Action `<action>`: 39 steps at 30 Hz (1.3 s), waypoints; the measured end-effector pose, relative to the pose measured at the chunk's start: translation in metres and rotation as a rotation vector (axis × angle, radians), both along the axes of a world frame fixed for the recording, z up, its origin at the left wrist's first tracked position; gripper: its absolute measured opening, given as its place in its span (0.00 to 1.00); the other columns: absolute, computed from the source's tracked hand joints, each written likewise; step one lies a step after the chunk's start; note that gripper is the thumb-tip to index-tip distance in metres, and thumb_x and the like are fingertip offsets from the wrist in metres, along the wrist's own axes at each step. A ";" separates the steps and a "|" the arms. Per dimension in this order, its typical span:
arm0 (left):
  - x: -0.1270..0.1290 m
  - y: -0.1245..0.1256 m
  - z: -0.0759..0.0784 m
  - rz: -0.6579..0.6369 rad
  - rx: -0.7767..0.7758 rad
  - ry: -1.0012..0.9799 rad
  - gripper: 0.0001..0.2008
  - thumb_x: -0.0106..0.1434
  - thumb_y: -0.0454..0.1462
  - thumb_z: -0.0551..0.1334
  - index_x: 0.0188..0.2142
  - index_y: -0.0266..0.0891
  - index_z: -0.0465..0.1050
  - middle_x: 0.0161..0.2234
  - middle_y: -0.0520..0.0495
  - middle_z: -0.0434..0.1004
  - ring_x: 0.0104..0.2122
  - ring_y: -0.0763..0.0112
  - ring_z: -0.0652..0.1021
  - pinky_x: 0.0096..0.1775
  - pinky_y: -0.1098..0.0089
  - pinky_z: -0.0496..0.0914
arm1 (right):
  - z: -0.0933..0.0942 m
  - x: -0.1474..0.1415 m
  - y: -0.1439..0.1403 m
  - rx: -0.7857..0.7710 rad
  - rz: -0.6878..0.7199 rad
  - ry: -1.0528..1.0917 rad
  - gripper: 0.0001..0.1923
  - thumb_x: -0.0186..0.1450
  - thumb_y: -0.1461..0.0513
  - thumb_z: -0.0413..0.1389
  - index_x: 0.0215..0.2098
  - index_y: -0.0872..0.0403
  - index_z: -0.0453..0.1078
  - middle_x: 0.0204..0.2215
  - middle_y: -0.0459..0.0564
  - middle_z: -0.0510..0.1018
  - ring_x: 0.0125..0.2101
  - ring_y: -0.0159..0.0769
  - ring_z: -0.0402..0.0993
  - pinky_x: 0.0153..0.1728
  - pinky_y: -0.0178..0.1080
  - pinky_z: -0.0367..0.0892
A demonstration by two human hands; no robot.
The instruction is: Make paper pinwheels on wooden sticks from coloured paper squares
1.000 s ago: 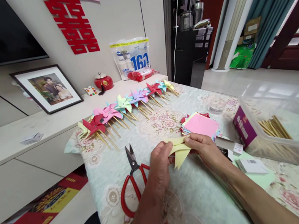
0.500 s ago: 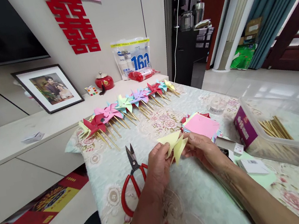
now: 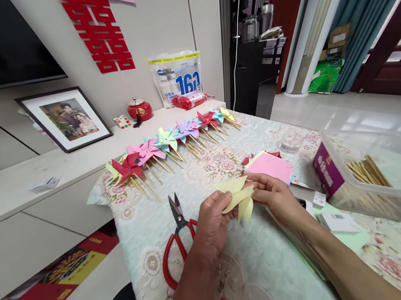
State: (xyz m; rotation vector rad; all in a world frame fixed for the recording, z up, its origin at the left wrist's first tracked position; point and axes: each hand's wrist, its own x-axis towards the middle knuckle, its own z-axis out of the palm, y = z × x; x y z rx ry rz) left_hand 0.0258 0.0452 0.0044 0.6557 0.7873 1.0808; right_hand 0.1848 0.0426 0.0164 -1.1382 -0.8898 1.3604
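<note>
A yellow paper pinwheel point(image 3: 238, 196), its blades partly folded inward, is held above the table between my two hands. My left hand point(image 3: 215, 220) pinches its left side with thumb and fingers. The fingers of my right hand point(image 3: 273, 193) are closed on its right edge. Red-handled scissors point(image 3: 179, 231) lie beside my left forearm, blades pointing away from me. Just beyond my right hand is a stack of coloured paper squares point(image 3: 271, 164), pink on top. Finished paper pinwheels point(image 3: 148, 151) on sticks lie in a row along the table's far side.
A clear plastic box point(image 3: 386, 189) with wooden sticks point(image 3: 369, 172) stands at the right. Near it lie a small white box point(image 3: 339, 222) and green paper point(image 3: 358, 241). Behind the table, a cabinet point(image 3: 11, 199) bears a framed photo point(image 3: 65, 119) and a red pot point(image 3: 139, 110).
The yellow paper's blades have shifted and more of them show curled toward the middle. My right hand has turned slightly, its fingers now nearer the paper's upper right edge.
</note>
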 end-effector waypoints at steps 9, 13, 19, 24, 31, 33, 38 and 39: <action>-0.002 0.002 0.001 0.004 0.025 0.136 0.17 0.44 0.34 0.74 0.36 0.34 0.79 0.31 0.46 0.81 0.30 0.68 0.78 0.36 0.69 0.70 | -0.005 0.004 0.003 0.132 -0.007 -0.139 0.26 0.49 0.63 0.64 0.48 0.54 0.72 0.29 0.45 0.79 0.28 0.35 0.71 0.32 0.38 0.64; -0.003 0.003 -0.004 -0.022 0.075 0.161 0.17 0.47 0.38 0.74 0.36 0.34 0.78 0.32 0.45 0.81 0.30 0.68 0.77 0.34 0.70 0.69 | -0.005 0.005 0.002 0.187 0.012 -0.187 0.26 0.51 0.63 0.62 0.50 0.54 0.71 0.30 0.46 0.78 0.28 0.34 0.70 0.31 0.38 0.63; -0.004 0.003 -0.004 0.017 0.098 0.204 0.18 0.49 0.42 0.74 0.37 0.33 0.78 0.31 0.46 0.80 0.30 0.69 0.76 0.30 0.72 0.67 | -0.004 0.003 -0.002 0.295 -0.007 -0.155 0.28 0.54 0.62 0.64 0.54 0.52 0.69 0.31 0.46 0.79 0.31 0.35 0.72 0.33 0.38 0.64; -0.004 0.003 -0.004 -0.011 0.066 0.137 0.18 0.48 0.41 0.74 0.37 0.35 0.77 0.30 0.48 0.80 0.30 0.69 0.77 0.32 0.71 0.68 | -0.001 0.002 -0.003 0.317 -0.052 -0.124 0.29 0.56 0.60 0.66 0.55 0.51 0.68 0.31 0.45 0.79 0.32 0.35 0.73 0.35 0.39 0.65; -0.002 0.002 -0.001 -0.034 0.047 0.119 0.18 0.45 0.38 0.75 0.36 0.35 0.76 0.30 0.47 0.81 0.27 0.70 0.77 0.34 0.70 0.69 | -0.002 0.002 -0.002 0.321 -0.070 -0.109 0.29 0.56 0.60 0.66 0.55 0.51 0.69 0.29 0.45 0.79 0.30 0.34 0.72 0.34 0.39 0.65; -0.003 0.002 0.001 -0.024 0.038 0.144 0.20 0.44 0.37 0.75 0.37 0.34 0.76 0.30 0.46 0.81 0.28 0.69 0.78 0.35 0.70 0.69 | -0.002 0.002 -0.002 0.338 -0.071 -0.105 0.29 0.57 0.61 0.67 0.56 0.50 0.69 0.29 0.44 0.79 0.31 0.34 0.72 0.34 0.38 0.65; -0.005 0.003 0.002 -0.014 -0.028 0.071 0.22 0.43 0.33 0.75 0.39 0.34 0.76 0.31 0.46 0.81 0.30 0.69 0.78 0.36 0.69 0.69 | 0.000 0.002 -0.005 0.415 -0.052 -0.107 0.28 0.60 0.62 0.66 0.57 0.47 0.68 0.31 0.44 0.79 0.32 0.33 0.73 0.34 0.38 0.66; -0.006 0.004 0.002 -0.007 -0.051 0.038 0.22 0.43 0.32 0.75 0.40 0.35 0.76 0.30 0.47 0.80 0.30 0.69 0.78 0.36 0.69 0.69 | 0.000 0.001 -0.005 0.432 -0.040 -0.107 0.28 0.60 0.62 0.65 0.58 0.46 0.68 0.31 0.44 0.79 0.33 0.33 0.73 0.36 0.38 0.67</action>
